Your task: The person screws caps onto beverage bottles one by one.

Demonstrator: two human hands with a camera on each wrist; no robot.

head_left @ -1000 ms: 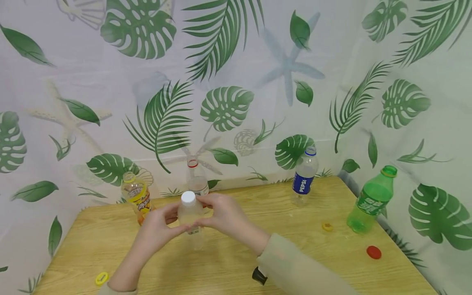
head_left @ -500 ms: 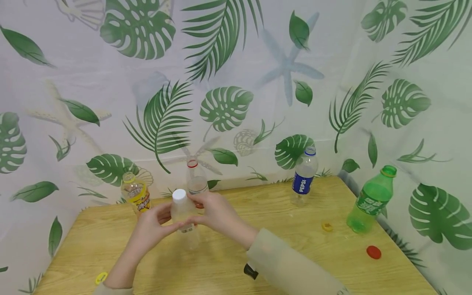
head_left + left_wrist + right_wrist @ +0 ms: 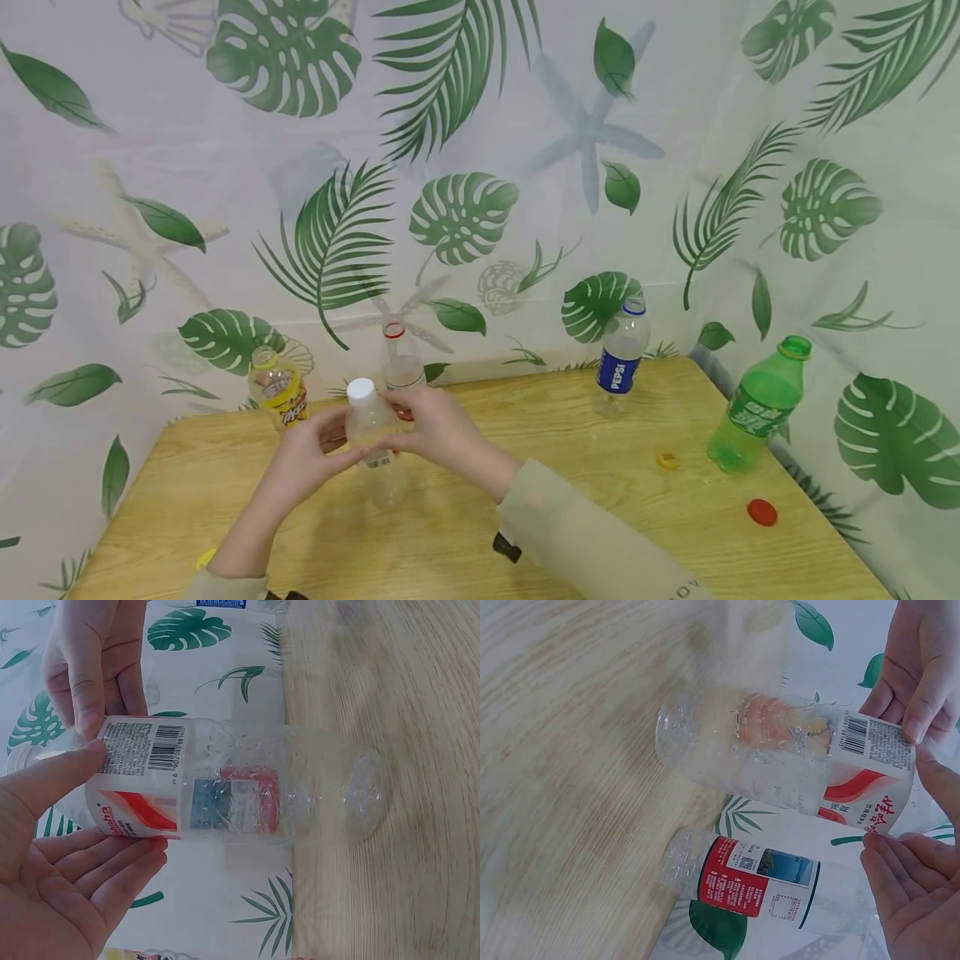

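Both hands hold a clear plastic water bottle (image 3: 384, 487) upright near the table's middle, its white cap (image 3: 362, 389) on top. My left hand (image 3: 303, 457) grips its upper part from the left, my right hand (image 3: 438, 427) from the right. In the left wrist view, the thumbs lie against the white-and-red label (image 3: 142, 776), near the barcode. The bottle's base (image 3: 366, 791) is close over the wood. Just behind it stands a capless clear bottle (image 3: 403, 372) with a red neck ring; its red label (image 3: 735, 877) shows in the right wrist view.
A yellow-labelled bottle (image 3: 279, 387) stands back left. A Pepsi bottle (image 3: 619, 358) and a green bottle (image 3: 759, 408) stand to the right. Loose caps lie on the wooden table (image 3: 585, 483): one orange-yellow (image 3: 667, 460), one red (image 3: 762, 512), one yellow (image 3: 206, 557) beside the left sleeve.
Both hands and the held bottle have shifted a little to the left. The left sleeve now partly covers the yellow cap. The standing bottles and other caps stay put.
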